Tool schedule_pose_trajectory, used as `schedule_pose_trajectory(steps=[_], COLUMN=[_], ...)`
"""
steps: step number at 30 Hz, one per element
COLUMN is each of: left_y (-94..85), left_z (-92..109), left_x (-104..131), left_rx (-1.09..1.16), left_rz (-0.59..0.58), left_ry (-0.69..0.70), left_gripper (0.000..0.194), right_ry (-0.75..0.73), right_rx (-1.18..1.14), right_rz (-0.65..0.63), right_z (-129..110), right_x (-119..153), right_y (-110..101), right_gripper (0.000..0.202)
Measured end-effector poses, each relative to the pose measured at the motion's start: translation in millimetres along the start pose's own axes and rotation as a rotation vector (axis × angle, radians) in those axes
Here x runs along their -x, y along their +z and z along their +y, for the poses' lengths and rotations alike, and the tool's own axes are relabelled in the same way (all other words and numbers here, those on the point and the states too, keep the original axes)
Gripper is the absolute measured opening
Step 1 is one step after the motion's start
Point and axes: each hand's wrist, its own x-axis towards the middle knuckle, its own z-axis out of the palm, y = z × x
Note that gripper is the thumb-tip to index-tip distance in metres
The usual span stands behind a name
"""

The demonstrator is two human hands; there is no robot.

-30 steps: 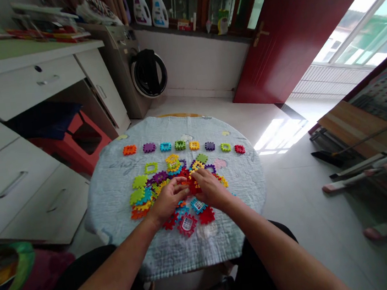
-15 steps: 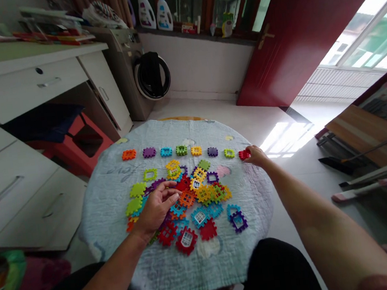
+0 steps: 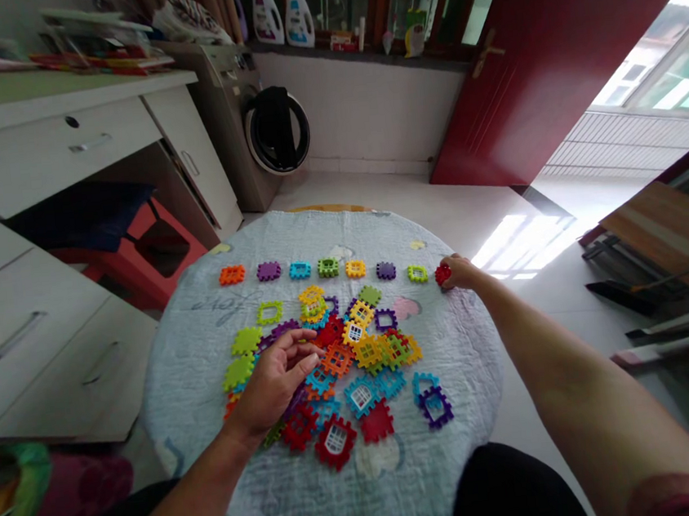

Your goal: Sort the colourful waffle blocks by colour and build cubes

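Note:
At the right end of a row of stacked interlocking blocks, my right hand (image 3: pixel 460 271) grips a red block (image 3: pixel 443 274) near the cloth's edge. The row holds, among others, an orange block (image 3: pixel 232 275), a purple block (image 3: pixel 269 271), a green block (image 3: pixel 328 267) and a lime block (image 3: pixel 417 273). My left hand (image 3: pixel 280 376) hovers over the left part of a loose heap of square blocks, fingers apart and loosely curved, with nothing seen in it. Beside its fingertips lies an orange window block (image 3: pixel 337 359). A dark blue block (image 3: pixel 435 407) lies at the heap's right.
A pale patterned cloth (image 3: pixel 424 488) covers the round table. Beyond it stand a washing machine (image 3: pixel 238 129) with its door open, a red stool (image 3: pixel 171 243) and white drawers (image 3: pixel 39 339). A red door (image 3: pixel 497 69) stands at the back right.
The view has shifted slightly. My right hand stays on the red block at the row's end, and the block appears turned a little. My left hand remains over the heap, fingers slightly more spread.

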Motion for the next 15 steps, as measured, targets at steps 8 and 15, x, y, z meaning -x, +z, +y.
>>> schedule_pose_trajectory(steps=[8, 15], left_y=[-0.7, -0.8], left_z=[1.2, 2.4], left_x=[1.2, 1.2], left_rx=[0.004, -0.031], left_rz=[0.007, 0.028], left_ry=[-0.018, 0.002], left_gripper=[0.043, 0.043], right_ry=[-0.030, -0.036], right_rx=[0.021, 0.021], right_rz=[-0.022, -0.012], right_z=[3.0, 7.5], right_x=[-7.0, -10.8], right_y=[4.7, 8.7], right_gripper=[0.055, 0.042])
